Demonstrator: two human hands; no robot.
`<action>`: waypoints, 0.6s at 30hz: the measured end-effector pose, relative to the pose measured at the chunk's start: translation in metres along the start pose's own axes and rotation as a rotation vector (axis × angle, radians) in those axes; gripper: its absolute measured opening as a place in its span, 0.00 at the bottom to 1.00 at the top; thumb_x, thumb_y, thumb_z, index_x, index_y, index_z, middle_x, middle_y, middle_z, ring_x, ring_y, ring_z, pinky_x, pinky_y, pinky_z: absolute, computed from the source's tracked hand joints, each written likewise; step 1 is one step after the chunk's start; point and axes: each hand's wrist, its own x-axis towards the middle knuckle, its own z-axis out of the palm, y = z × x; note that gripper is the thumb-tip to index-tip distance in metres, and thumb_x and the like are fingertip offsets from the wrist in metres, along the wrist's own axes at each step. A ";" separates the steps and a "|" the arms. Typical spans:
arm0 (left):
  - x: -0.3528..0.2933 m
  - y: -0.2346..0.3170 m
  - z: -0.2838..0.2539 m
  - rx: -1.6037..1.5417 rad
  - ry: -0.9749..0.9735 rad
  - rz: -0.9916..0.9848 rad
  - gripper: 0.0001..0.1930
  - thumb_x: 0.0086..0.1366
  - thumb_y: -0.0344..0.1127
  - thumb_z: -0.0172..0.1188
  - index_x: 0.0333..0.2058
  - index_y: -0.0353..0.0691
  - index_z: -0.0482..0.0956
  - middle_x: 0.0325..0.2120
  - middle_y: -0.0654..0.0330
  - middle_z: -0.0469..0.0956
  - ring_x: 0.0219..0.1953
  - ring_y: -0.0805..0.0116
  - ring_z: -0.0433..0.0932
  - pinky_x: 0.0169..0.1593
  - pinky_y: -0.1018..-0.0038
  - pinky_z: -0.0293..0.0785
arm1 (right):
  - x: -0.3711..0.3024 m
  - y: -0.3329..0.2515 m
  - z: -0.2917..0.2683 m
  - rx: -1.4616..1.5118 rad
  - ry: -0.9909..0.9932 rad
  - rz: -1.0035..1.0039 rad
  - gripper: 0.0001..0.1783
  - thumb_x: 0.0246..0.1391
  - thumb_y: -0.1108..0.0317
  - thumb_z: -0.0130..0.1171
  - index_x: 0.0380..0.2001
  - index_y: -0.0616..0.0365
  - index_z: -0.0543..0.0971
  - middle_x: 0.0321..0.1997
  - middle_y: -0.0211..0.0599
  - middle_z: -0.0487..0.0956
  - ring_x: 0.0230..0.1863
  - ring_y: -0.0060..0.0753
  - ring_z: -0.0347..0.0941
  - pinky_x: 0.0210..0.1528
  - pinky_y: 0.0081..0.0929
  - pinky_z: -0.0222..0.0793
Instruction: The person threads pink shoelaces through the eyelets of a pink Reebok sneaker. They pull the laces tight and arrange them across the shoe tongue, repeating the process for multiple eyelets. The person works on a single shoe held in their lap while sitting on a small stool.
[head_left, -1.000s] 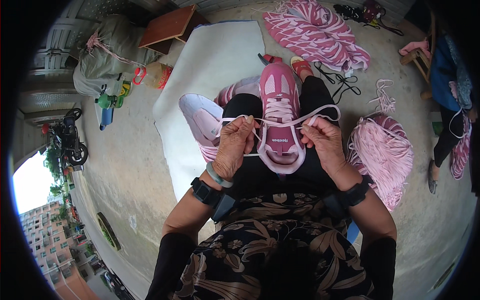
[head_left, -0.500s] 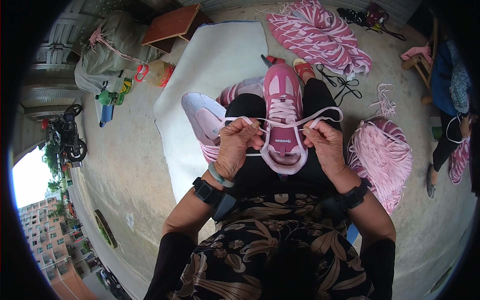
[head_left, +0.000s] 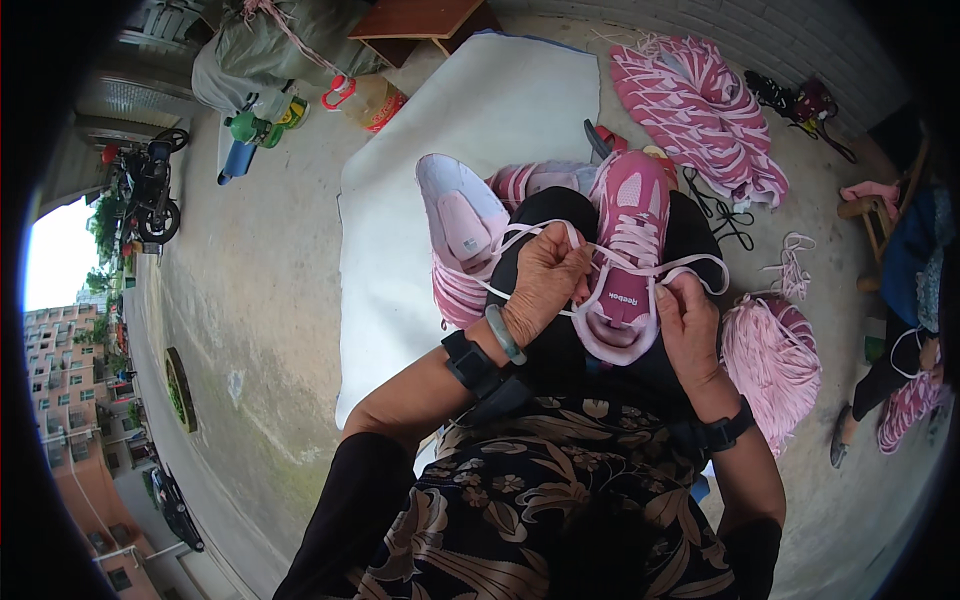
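"Motorcycle in black [head_left: 150, 205] at your far left, standing on its wheels?"

"Yes. Further right you have a clear plastic jug with a red cap and red handle [head_left: 372, 103], just beside a broad white sheet [head_left: 395, 190] spread on the grey concrete floor [head_left: 270, 300]."

"And next to your left leg?"

"A pink-and-white shoe-shaped piece with a pale grey lining [head_left: 465, 230], open at the top."

"What is your left hand [head_left: 550, 278] doing?"

"Your thumb and fingertips are pinched together on a flat, pale pink lace [head_left: 633, 240], just left of a rose-pink sneaker with light mesh panels [head_left: 627, 290]. That sneaker rests on your lap between your hands, toe pointing away from you."

"Your right hand [head_left: 690, 325]?"

"Closed at the fingertips on the lace too, at the sneaker's right side, with a loop bowing out past it. Your two hands are apart from each other."

"Beyond that?"

"On the floor, a large pink-and-white striped heap [head_left: 705, 120], then a thick bundle of pale pink strands [head_left: 770, 370] near your right wrist. At your far right is a co-worker's hand [head_left: 930, 353]."
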 end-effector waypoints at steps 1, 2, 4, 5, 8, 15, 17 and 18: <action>0.000 -0.001 -0.001 0.023 0.001 0.021 0.02 0.63 0.27 0.51 0.30 0.40 0.67 0.17 0.67 0.70 0.12 0.81 0.66 0.16 0.85 0.62 | -0.002 -0.006 -0.002 -0.047 -0.045 0.005 0.12 0.50 0.67 0.57 0.33 0.61 0.68 0.21 0.42 0.72 0.20 0.45 0.69 0.25 0.33 0.66; 0.001 -0.005 -0.001 0.028 0.026 0.037 0.02 0.63 0.27 0.51 0.31 0.40 0.67 0.17 0.68 0.69 0.12 0.82 0.66 0.16 0.85 0.61 | -0.004 -0.013 -0.005 -0.094 -0.088 0.011 0.13 0.49 0.66 0.58 0.34 0.60 0.67 0.21 0.42 0.72 0.20 0.44 0.69 0.25 0.33 0.66; 0.003 -0.009 0.002 0.069 0.046 0.073 0.02 0.62 0.26 0.51 0.32 0.40 0.68 0.17 0.69 0.68 0.13 0.83 0.64 0.17 0.86 0.61 | -0.008 -0.013 -0.005 -0.209 -0.123 -0.057 0.18 0.45 0.66 0.61 0.36 0.60 0.66 0.21 0.43 0.71 0.19 0.44 0.69 0.24 0.34 0.65; 0.004 -0.013 0.002 0.070 0.047 0.128 0.03 0.62 0.25 0.51 0.33 0.40 0.68 0.17 0.70 0.68 0.14 0.84 0.63 0.18 0.86 0.61 | -0.010 -0.008 -0.002 -0.225 -0.114 -0.063 0.18 0.45 0.67 0.61 0.36 0.60 0.66 0.21 0.43 0.72 0.19 0.45 0.69 0.24 0.35 0.66; 0.003 -0.017 0.003 0.229 0.076 0.197 0.04 0.61 0.25 0.52 0.34 0.40 0.68 0.18 0.70 0.67 0.18 0.85 0.63 0.22 0.86 0.62 | -0.010 0.001 -0.001 -0.233 -0.117 -0.057 0.14 0.47 0.70 0.57 0.35 0.60 0.66 0.23 0.46 0.73 0.22 0.48 0.71 0.25 0.36 0.66; 0.003 -0.017 0.000 0.407 0.114 0.300 0.05 0.59 0.23 0.52 0.33 0.38 0.67 0.18 0.65 0.67 0.21 0.80 0.64 0.26 0.82 0.64 | -0.004 0.009 -0.009 -0.156 -0.196 0.105 0.08 0.50 0.73 0.52 0.33 0.59 0.67 0.18 0.42 0.72 0.20 0.42 0.72 0.23 0.33 0.66; 0.005 -0.020 0.001 0.417 0.144 0.315 0.05 0.59 0.23 0.52 0.33 0.38 0.67 0.18 0.63 0.67 0.21 0.79 0.65 0.26 0.81 0.65 | -0.003 0.002 -0.009 -0.024 -0.210 0.225 0.09 0.51 0.74 0.50 0.37 0.61 0.66 0.23 0.38 0.74 0.20 0.28 0.71 0.21 0.24 0.67; 0.005 -0.020 0.001 0.413 0.150 0.314 0.05 0.58 0.23 0.52 0.33 0.38 0.67 0.18 0.62 0.68 0.21 0.78 0.65 0.27 0.80 0.65 | -0.003 0.002 -0.007 0.019 -0.189 0.234 0.10 0.51 0.75 0.49 0.39 0.62 0.66 0.25 0.38 0.74 0.21 0.25 0.71 0.21 0.22 0.67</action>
